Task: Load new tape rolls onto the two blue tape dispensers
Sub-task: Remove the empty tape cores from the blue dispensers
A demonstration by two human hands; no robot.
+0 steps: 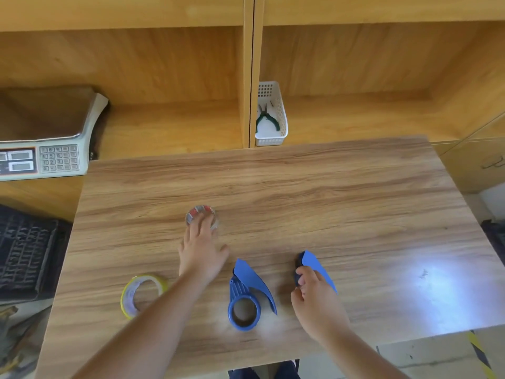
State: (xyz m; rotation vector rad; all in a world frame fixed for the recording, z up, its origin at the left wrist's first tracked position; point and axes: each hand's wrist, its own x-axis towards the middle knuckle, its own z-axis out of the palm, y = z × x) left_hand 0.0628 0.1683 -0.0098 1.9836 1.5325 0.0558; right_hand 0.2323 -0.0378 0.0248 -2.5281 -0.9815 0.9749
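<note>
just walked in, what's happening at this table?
A person is setting up to reload tape dispensers on a wood-grain table. The left hand reaches forward onto a clear tape roll with a red-and-grey core. The right hand is gripping one blue plastic tape dispenser. A second blue dispenser lies between the hands with its ring empty. A yellow-edged tape roll sits untouched near the left forearm. Neither dispenser is loaded yet.

blue dispensers [247, 294], yellow tape roll [142, 294], wood-grain table [300, 192]
</note>
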